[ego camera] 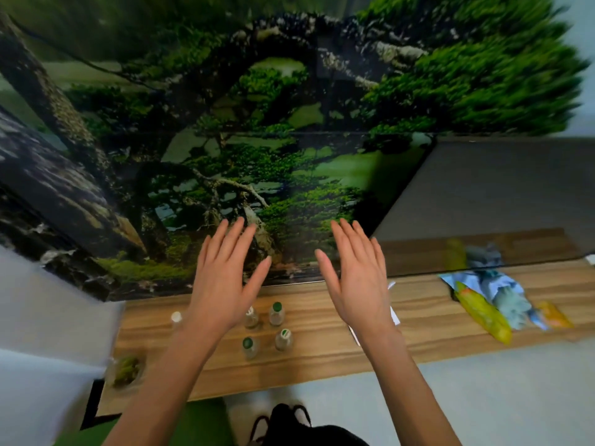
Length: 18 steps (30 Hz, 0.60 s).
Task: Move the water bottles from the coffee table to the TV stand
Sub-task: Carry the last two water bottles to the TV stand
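Five small clear plastic water bottles stand upright on the long wood-grain TV stand tabletop [418, 320], in front of a big television screen showing green mossy trees [257, 149]. Four wear green caps and form a square — back left bottle [251, 318], back right bottle [276, 314], front left bottle [249, 347], front right bottle [284, 339]; what they contain cannot be told through the blur. A fifth, white-capped bottle [176, 319] stands apart to the left, partly behind the left wrist. Both bare hands hover above the stand with fingers spread flat, palms down — the left hand [225, 278] over the left side of the cluster, the right hand [357, 278] just right of it. Each grip is fully open and holds nothing; no bottle touches a hand. A small round glass dish of green moss [126, 370] sits at the stand's left end, and crumpled yellow and pale blue wrappers [492, 304] lie well to the right.
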Tool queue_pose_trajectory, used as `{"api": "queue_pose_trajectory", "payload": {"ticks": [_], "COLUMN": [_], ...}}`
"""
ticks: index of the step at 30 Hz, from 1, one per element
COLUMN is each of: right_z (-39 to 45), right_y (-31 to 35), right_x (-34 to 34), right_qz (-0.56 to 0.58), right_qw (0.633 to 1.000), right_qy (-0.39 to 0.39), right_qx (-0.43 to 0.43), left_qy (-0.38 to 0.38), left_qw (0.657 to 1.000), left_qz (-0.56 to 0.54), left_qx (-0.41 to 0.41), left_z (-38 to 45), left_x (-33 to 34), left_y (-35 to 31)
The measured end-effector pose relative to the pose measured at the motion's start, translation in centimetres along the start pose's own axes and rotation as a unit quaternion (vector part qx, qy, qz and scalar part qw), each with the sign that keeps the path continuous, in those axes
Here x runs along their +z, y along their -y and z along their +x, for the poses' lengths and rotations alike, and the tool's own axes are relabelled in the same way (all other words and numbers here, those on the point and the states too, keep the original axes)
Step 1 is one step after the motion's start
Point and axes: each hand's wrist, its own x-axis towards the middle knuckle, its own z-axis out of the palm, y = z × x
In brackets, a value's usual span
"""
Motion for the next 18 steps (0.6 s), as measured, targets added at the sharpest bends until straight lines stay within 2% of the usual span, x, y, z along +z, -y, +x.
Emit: {"api": "queue_pose_trajectory", "payload": {"ticks": [8, 18], "right_z": [-3.7, -13.0], "right_y": [-2.7, -10.7], "right_x": [-3.6, -10.3], "right_qz": [-0.074, -0.141], "right_qw": [0.986, 0.928], "right_qy": [-0.088, -0.136], "right_qx": [0.122, 0.317], "left_qy": [0.035, 0.098], "left_qw": [0.988, 0.939], "left_qz": [-0.062, -0.127], "left_qx": [0.137, 0.305], "left_z": [3.0, 2.9], "left_x": [0.6, 6.6], "left_y": [-5.2, -18.3]}}
